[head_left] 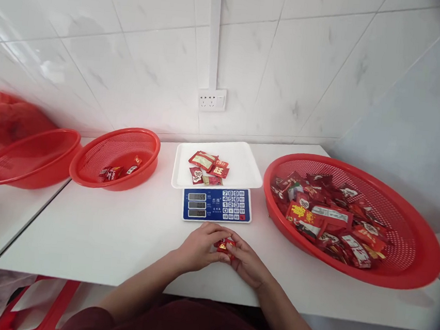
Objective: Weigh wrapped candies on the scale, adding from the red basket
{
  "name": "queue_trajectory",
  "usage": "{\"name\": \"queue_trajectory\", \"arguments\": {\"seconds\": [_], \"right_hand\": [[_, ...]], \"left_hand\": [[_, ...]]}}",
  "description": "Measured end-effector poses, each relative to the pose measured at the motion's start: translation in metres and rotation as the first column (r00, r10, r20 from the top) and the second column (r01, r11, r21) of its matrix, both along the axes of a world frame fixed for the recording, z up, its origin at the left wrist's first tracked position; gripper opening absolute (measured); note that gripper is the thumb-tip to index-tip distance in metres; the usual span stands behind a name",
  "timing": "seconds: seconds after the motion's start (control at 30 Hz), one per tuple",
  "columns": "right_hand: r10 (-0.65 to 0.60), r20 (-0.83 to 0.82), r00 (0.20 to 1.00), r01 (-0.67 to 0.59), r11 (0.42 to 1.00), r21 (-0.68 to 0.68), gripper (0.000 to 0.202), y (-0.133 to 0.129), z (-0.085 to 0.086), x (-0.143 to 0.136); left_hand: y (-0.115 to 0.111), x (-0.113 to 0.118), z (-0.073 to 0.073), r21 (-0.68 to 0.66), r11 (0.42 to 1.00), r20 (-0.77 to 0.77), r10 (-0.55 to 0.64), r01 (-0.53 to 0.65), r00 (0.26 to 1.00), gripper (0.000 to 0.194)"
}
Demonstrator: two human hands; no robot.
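Surface: we see a white surface (119, 243) carrying everything between the wall and the person.
Large basket: the big red basket (421, 275) stands to the right, heaped with packets (331, 217); of the two hands, the right one is nearer to it.
Smaller basket: well off to the left, this red basket (153, 151) holds a few packets, and the left hand is nearer.
Scale: straight ahead of the hands we find the blue scale (218, 209), its near edge just beyond the left fingers; the white tray (243, 170) on top bears a small pile of packets (205, 161).
Left hand: this grip (204, 244) is curled inward, fingers over the far side of a red packet (225, 246), thumb at its near edge.
Right hand: this grip (247, 261) closes from the other side, thumb laid on the same packet.
Held packet: it sits between both hands, above the surface, nearer us than the scale; fingers cover its ends, so we cannot tell its long axis.
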State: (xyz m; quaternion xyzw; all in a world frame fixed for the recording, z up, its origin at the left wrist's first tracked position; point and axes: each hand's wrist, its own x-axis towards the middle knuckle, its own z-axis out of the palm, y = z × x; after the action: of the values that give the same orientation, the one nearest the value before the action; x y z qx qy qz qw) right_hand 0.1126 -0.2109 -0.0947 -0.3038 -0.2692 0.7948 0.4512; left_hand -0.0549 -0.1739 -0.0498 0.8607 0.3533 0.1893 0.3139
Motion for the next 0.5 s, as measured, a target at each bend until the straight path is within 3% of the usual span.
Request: {"name": "queue_trajectory", "arguments": {"seconds": [0.3,0.5], "right_hand": [[0.011,0.009,1.000,-0.011,0.999,-0.042,0.037,0.0008,-0.0049,0.0019],[0.041,0.105,0.994,-0.045,0.998,0.033,0.038,-0.0004,-0.0017,0.0011]], "left_hand": [[-0.0080,-0.0003,-0.0061,-0.091,0.986,-0.003,0.136,-0.136,0.991,0.020],[-0.0071,-0.0012,-0.0055,-0.159,0.957,0.111,0.262,-0.243,0.959,0.025]]}}
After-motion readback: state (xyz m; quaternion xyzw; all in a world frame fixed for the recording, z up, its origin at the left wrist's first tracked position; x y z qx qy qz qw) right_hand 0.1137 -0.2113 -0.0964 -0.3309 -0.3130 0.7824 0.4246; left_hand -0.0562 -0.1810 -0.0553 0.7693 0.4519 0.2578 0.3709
